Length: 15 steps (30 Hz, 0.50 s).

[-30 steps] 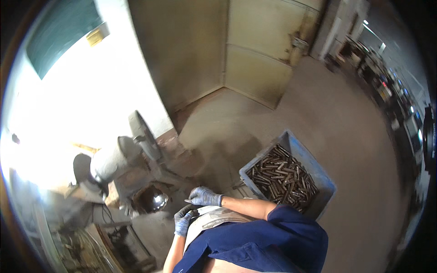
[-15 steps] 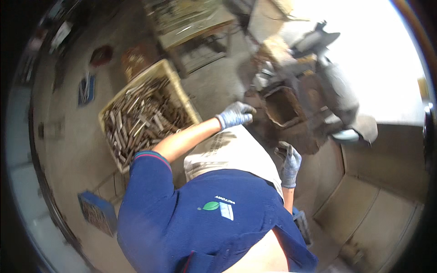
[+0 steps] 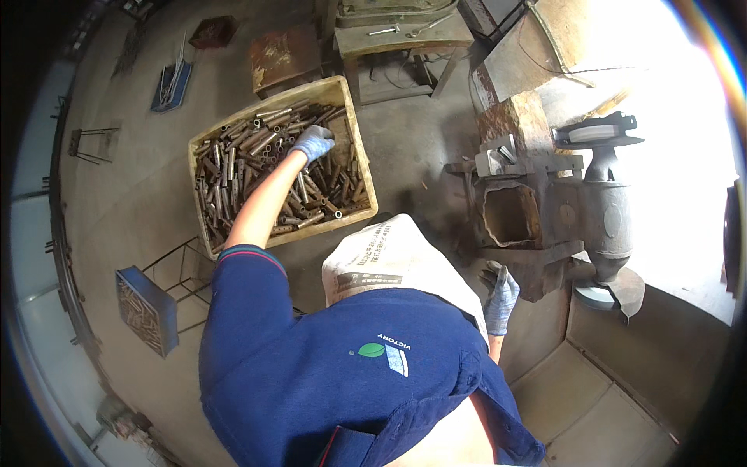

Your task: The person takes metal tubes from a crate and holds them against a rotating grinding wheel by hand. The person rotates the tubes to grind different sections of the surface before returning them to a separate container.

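Since half a second ago, my left hand [image 3: 313,142] has gone from hovering past the crate's edge to reaching down into the yellowish plastic crate [image 3: 359,167], and the whole view has swung a little so the crate now sits higher and more central. That gloved hand rests fingers-down on the heap of short rusty metal tubes [image 3: 257,163] near the crate's far side; whether it has closed on a tube I cannot tell, because the fingers are curled out of sight among the pieces. My bare forearm stretches from my blue sleeve across the crate to it.

My right hand [image 3: 500,296], also gloved, hangs low beside my hip, close to the base of the bench grinder [image 3: 603,210], as it did before. It is loosely curled around a small dark piece I cannot make out. A pale printed sack [image 3: 389,253] lies across my lap between the two arms. To my left, a blue tray [image 3: 144,311] of more tubes stands tilted on the concrete floor [image 3: 412,140], well apart from the crate.
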Tool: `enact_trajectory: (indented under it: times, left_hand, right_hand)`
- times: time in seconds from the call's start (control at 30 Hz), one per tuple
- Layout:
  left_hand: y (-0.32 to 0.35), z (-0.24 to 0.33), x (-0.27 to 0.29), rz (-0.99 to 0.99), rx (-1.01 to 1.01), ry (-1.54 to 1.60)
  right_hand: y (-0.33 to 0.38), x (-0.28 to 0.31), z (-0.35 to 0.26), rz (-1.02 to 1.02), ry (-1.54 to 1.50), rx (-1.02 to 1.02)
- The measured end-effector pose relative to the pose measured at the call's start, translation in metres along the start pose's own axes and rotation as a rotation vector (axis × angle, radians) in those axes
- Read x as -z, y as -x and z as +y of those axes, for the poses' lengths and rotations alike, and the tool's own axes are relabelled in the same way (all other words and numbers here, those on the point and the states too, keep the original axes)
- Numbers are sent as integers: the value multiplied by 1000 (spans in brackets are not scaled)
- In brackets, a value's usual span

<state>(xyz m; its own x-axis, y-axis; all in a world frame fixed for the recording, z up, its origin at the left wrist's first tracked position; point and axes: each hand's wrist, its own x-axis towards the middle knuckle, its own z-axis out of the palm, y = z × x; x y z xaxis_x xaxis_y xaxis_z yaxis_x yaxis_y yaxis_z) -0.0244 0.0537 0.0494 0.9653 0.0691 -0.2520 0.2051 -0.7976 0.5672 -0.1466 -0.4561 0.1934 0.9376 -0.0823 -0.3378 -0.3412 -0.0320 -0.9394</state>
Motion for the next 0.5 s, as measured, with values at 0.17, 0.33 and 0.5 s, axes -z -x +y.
enact_trajectory:
  times: [0.17, 0.33, 0.5]
  left_hand:
    - [-36, -6, -57, -31, 372, -92]
    - [-46, -11, -93, -100, 234, -202]
    - [-38, 4, -96, -37, 301, -173]
  right_hand:
    - [-1, -11, -5, -40, 106, 4]
    - [3, -9, -3, 35, 160, -19]
    - [7, -10, 2, 53, 169, -38]
